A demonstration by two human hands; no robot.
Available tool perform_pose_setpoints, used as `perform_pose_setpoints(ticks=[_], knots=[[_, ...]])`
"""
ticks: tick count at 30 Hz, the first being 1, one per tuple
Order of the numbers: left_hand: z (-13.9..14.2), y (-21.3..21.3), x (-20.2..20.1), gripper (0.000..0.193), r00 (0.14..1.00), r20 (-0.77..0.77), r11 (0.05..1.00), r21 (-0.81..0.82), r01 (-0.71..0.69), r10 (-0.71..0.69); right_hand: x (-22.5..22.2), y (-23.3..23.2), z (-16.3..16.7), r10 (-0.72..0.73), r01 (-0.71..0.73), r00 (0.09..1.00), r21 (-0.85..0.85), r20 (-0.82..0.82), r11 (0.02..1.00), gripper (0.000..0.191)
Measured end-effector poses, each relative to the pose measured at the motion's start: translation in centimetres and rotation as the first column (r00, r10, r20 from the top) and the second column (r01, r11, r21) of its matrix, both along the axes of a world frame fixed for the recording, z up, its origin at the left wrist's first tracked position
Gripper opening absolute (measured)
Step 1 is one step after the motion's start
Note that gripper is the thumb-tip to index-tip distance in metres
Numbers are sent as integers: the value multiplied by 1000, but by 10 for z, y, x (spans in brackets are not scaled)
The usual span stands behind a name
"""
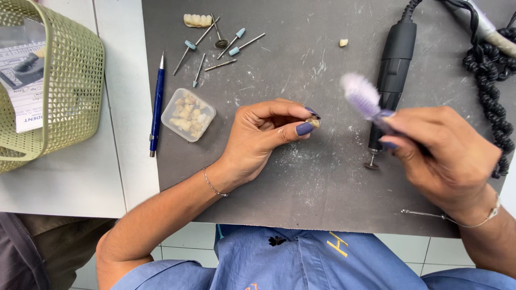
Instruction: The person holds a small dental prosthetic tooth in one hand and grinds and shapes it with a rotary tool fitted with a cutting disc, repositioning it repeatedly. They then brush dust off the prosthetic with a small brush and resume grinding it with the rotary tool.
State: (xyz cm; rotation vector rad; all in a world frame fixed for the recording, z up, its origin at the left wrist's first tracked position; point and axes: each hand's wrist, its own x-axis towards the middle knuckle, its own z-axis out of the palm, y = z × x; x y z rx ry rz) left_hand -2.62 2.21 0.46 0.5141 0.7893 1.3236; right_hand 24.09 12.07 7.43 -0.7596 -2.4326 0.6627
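My left hand pinches a small cream tooth piece between thumb and forefinger, just above the dark grey mat. My right hand grips a purple toothbrush by its handle; the white bristled head is blurred and sits a little right of and above the tooth piece, not touching it. Behind the brush a black rotary handpiece lies on the mat, its disc tip pointing toward me.
Several burs and polishing points and a row of cream teeth lie at the mat's far left. A clear box of teeth, a blue pen, a green mesh basket, a coiled black cable, and a loose tooth are around.
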Motion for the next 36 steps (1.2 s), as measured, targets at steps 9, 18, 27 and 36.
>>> perform_pose_setpoints(ticks=[9,18,27,36], knots=[[-5,1,1,32,999,41,1000,30,-9,7,-6,-5,-8,93,-76,990,-161,102,984,35],[-5,3,4,38,999,24,1000,-15,26,-26,-8,-11,-11,49,-31,996,-213,80,977,34],[11,-1,9,57,996,-12,991,99,88,-87,-12,-23,-11,46,-49,999,-294,-15,955,40],[11,-1,10,52,997,-65,990,129,48,-40,-13,-21,-9,101,-109,994,-402,-41,909,43]])
